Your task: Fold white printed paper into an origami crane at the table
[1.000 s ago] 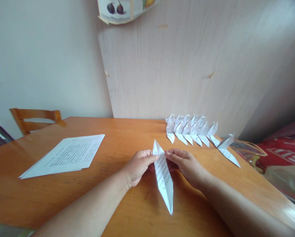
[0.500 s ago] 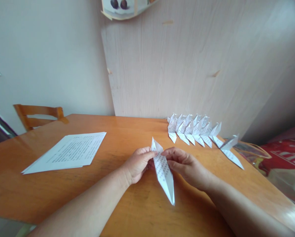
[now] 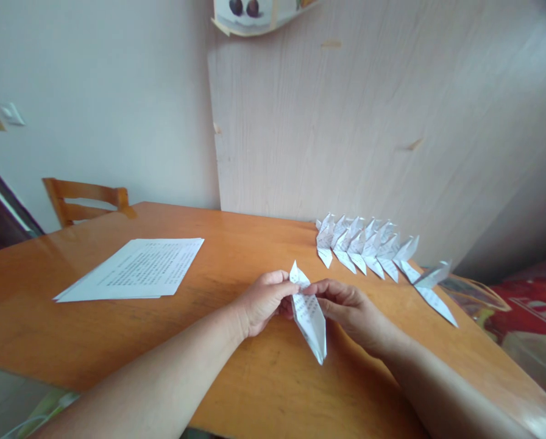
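A long pointed piece of folded printed paper (image 3: 310, 317) is held just above the orange wooden table (image 3: 236, 372). My left hand (image 3: 262, 302) pinches its upper left edge. My right hand (image 3: 350, 311) pinches its upper right edge, thumb and fingers closed on the paper. The lower tip of the folded paper points toward me.
A row of several finished folded paper figures (image 3: 368, 247) lies along the far right of the table by a pale wooden board (image 3: 368, 122). A stack of printed sheets (image 3: 138, 268) lies to the left. A wooden chair (image 3: 85, 198) stands behind. Red packaging (image 3: 533, 305) sits at right.
The view has shifted, so everything sits a little more right and lower. The folded paper looks shorter and is held more upright between both hands.
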Tool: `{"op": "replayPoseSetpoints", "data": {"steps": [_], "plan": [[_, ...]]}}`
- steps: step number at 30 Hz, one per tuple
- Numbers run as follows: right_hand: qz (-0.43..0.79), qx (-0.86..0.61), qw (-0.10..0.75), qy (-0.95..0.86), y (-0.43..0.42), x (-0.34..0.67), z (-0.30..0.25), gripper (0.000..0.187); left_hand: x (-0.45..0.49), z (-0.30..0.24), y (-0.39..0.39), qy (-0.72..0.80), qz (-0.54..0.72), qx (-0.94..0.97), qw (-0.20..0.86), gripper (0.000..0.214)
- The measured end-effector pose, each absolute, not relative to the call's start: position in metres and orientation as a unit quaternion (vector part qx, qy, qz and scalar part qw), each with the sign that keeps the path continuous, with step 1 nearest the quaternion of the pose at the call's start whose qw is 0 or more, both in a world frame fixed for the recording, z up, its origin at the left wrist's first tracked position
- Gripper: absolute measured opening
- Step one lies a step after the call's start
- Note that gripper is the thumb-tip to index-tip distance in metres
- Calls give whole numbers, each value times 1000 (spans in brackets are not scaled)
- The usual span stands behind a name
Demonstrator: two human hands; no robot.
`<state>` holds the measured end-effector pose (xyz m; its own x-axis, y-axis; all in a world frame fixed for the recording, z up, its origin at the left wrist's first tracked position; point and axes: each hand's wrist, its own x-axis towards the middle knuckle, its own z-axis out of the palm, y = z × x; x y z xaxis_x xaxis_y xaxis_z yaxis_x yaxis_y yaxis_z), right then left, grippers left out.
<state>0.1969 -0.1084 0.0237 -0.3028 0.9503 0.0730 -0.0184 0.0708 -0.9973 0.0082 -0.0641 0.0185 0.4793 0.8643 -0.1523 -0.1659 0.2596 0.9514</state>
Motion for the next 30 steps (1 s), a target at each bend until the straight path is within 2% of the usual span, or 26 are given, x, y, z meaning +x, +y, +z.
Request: {"op": "replayPoseSetpoints", "data": {"steps": [3,7,8,12,15,20,30], "plan": [[553,-405,433,-585,-109,196,24,29,10,19,-65,355,372,489,704,27],[559,-426,441,-558,-107,195,23,32,11,18,-67,370,403,459,700,63],[560,-431,445,-551,-107,195,23,32,11,18,-67,368,407,457,700,65],[562,-436,455,-535,-104,196,21,28,10,17,-68,334,399,491,698,36],[558,-443,461,-529,-103,196,20,24,10,17,-67,331,402,507,687,25],[553,-449,460,-530,-103,197,19,18,10,19,-66,332,404,509,684,26],[570,-458,462,-502,-101,196,21,29,10,21,-70,324,390,522,686,29]]}}
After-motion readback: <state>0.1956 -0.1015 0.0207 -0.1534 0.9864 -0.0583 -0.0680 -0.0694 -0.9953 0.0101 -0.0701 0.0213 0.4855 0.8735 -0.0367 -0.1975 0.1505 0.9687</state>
